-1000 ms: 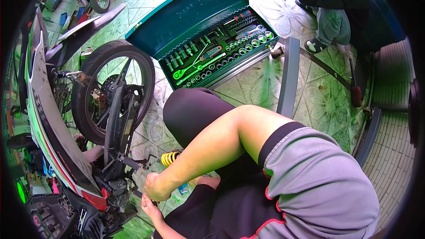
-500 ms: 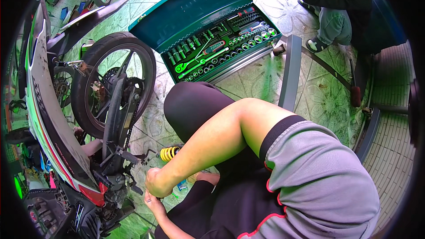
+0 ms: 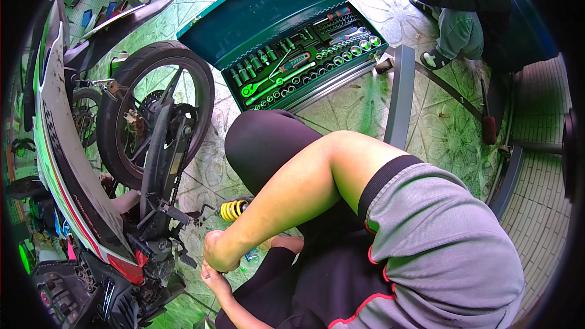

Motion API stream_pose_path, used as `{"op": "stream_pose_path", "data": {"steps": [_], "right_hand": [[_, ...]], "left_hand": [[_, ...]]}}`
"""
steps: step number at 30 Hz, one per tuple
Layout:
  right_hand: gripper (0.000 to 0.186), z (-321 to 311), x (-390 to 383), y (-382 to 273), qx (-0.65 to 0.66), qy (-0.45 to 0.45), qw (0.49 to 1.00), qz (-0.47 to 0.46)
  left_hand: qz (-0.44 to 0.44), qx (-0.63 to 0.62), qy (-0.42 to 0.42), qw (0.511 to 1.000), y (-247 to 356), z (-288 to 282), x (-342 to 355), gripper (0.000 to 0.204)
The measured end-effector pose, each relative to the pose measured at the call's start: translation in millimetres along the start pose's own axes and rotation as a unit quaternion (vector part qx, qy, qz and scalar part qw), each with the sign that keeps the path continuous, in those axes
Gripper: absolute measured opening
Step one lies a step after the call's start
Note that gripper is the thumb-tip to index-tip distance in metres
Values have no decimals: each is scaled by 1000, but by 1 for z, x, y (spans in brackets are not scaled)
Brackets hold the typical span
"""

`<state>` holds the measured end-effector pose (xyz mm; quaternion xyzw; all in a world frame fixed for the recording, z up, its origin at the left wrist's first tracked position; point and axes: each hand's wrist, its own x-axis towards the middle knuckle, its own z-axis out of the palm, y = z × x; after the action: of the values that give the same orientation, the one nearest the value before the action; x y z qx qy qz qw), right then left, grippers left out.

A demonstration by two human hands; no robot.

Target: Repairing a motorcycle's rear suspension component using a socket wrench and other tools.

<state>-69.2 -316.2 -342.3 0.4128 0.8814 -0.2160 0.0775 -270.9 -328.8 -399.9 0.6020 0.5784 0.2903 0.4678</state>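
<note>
Low beside the motorcycle, my two hands are close together. My right hand [image 3: 217, 251] is bent at the wrist with its fingers curled down and mostly hidden behind it. Just below it, my left hand [image 3: 213, 281] is closed, its fingertips up against the right hand. Whatever lies between them is hidden from this view. A shock absorber with a yellow coil spring [image 3: 232, 210] lies on the floor just beyond my right wrist. To the left of my hands is the motorcycle's footrest [image 3: 177, 213], with the rear wheel [image 3: 125, 173] farther off.
An open green toolbox [image 3: 268, 15] with sockets and a ratchet [image 3: 251, 89] lies beyond my knee [image 3: 259, 140]. A grey metal bar [image 3: 400, 94] stands right of it. Another person [image 3: 463, 30] sits at the far right. White-and-red bodywork [image 3: 76, 164] lines the left.
Both hands have shifted very slightly, staying together at the same spot. A small green piece that showed beside my right hand is no longer visible there.
</note>
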Motion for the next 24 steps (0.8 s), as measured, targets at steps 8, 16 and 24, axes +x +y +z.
{"op": "stream_pose_path", "data": {"steps": [8, 16, 24], "right_hand": [[40, -13, -11, 8, 48, -13, 999, -20], [31, 0, 27, -3, 202, 48, 978, -9], [27, -23, -50, 28, 261, 157, 952, 9]], "left_hand": [[-14, 30, 27, 999, 14, 2, -4, 56], [35, -135, 33, 990, 15, -4, 3, 77], [167, 105, 27, 980, 41, 8, 2, 58]]}}
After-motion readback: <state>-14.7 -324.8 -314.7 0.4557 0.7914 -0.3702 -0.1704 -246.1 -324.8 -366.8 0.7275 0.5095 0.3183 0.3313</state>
